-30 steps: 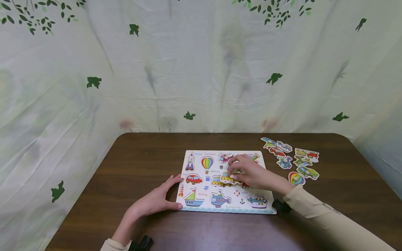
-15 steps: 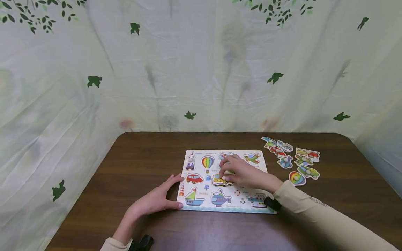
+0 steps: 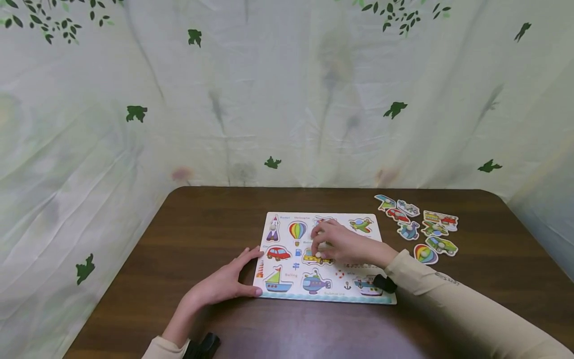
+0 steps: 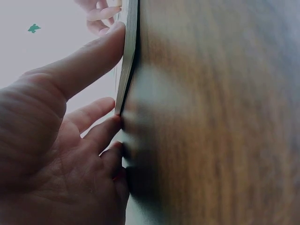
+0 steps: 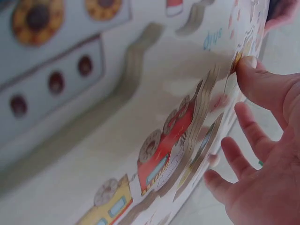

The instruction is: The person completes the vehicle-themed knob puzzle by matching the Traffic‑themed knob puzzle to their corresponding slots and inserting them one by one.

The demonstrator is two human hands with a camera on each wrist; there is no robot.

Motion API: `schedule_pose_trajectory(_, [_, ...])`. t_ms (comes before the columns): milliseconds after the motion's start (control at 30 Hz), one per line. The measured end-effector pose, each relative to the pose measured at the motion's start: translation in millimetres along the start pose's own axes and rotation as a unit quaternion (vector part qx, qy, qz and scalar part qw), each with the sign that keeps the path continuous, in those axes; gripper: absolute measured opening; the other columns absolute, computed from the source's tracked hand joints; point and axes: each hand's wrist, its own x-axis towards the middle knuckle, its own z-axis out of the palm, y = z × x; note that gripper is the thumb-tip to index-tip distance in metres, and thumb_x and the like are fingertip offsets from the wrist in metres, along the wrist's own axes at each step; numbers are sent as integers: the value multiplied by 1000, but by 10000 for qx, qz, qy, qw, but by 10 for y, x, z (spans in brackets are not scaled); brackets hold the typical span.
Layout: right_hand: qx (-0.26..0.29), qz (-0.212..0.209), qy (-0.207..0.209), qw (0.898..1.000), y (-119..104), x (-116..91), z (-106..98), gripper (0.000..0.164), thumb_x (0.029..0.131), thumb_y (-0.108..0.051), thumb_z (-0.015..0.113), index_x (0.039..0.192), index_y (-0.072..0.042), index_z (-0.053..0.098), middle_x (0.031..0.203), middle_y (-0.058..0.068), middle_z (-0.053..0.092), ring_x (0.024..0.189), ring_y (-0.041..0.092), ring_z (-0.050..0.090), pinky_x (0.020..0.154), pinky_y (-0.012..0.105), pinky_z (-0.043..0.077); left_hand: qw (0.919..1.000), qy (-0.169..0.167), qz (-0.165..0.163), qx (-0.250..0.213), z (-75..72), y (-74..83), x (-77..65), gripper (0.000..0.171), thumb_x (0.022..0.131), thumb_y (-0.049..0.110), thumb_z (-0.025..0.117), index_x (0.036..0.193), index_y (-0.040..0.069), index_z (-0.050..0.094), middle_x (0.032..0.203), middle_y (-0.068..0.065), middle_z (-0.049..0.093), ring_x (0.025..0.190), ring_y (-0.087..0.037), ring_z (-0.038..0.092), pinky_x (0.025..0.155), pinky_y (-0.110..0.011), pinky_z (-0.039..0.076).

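Note:
A white puzzle board (image 3: 283, 240), printed with vehicles, lies on the table. My left hand (image 3: 224, 281) rests at its left side, thumb on the near corner and fingers spread along the edge; the left wrist view shows the thumb against the board's edge (image 4: 129, 61). My right hand (image 3: 343, 243) reaches over the middle of the board and pinches a yellow bus piece (image 3: 309, 257), which sits at the bus picture. In the right wrist view the thumb (image 5: 260, 84) is on the piece, while the other fingers are bent. The right hand covers part of the board behind it.
Several loose puzzle pieces lie right of the board, among them a rainbow balloon (image 3: 425, 254), a green car (image 3: 441, 246), a red car (image 3: 397, 215) and a long red-and-yellow piece (image 3: 441, 220). A patterned curtain (image 3: 296, 99) hangs behind the brown table (image 3: 211, 219).
My right hand has moved left with the bus piece, which now lies over the bus picture instead of to its right. My left hand stays at the board's edge.

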Motion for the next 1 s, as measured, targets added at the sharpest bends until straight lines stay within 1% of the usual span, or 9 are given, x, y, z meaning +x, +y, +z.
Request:
schedule_pose_trajectory(167, [57,33,-51,10000,14,12,-15,17,89,-12,73,93,-28,72,125,4,55,121,29,41,104,49,31,10000,18,1,5,-5,1,13,86,76,40,84,149,23,41,160,-19,18,147,-36,15,108,-59,25])
schedule_pose_trajectory(267, [117,73,-65,9999,14,2,-15,16,90,-12,72,94,-28,73,127,5,55,125,32,39,106,52,28,10000,10,13,-7,-4,-3,16,87,76,40,84,149,22,41,160,-20,18,147,-37,16,108,-60,25])
schedule_pose_trajectory(400, [150,63,-29,9999,8,-33,-23,17,90,-11,72,96,-26,74,128,7,55,126,34,39,106,54,28,10000,-15,-29,-28,-2,-2,16,88,76,39,84,150,23,40,160,-21,18,146,-39,17,107,-62,25])
schedule_pose_trajectory(500, [57,-12,81,10000,18,-57,-28,18,89,-10,72,97,-25,73,128,9,55,124,34,41,105,53,30,10000,-6,-52,-32,-3,-2,12,87,76,39,84,149,23,40,160,-20,18,146,-38,17,107,-62,25])
schedule_pose_trajectory(633, [-4,-5,283,9996,43,-114,-30,17,89,-9,72,95,-25,72,127,8,55,123,34,43,103,52,32,10000,-10,8,-22,1,-5,21,86,76,39,84,149,22,41,160,-21,18,147,-38,16,108,-61,25])
schedule_pose_trajectory(800, [173,224,526,9982,77,-226,-69,18,89,-7,72,93,-24,72,129,7,55,123,31,43,100,50,34,10000,17,28,3,-3,-2,24,86,76,40,84,148,22,42,160,-21,19,147,-38,16,108,-61,24])
schedule_pose_trajectory(900, [353,385,602,9968,110,-301,-104,20,87,-5,73,94,-23,72,131,7,54,123,28,44,99,49,35,10000,9,37,29,-7,1,24,86,76,40,84,149,21,41,160,-21,19,147,-38,16,108,-61,24])
schedule_pose_trajectory(1000, [418,440,697,9957,140,-370,-140,22,86,-3,73,96,-22,72,130,9,55,122,30,45,100,51,35,10000,-2,49,37,-5,1,26,86,76,40,84,149,21,41,160,-20,19,147,-38,15,108,-61,24])
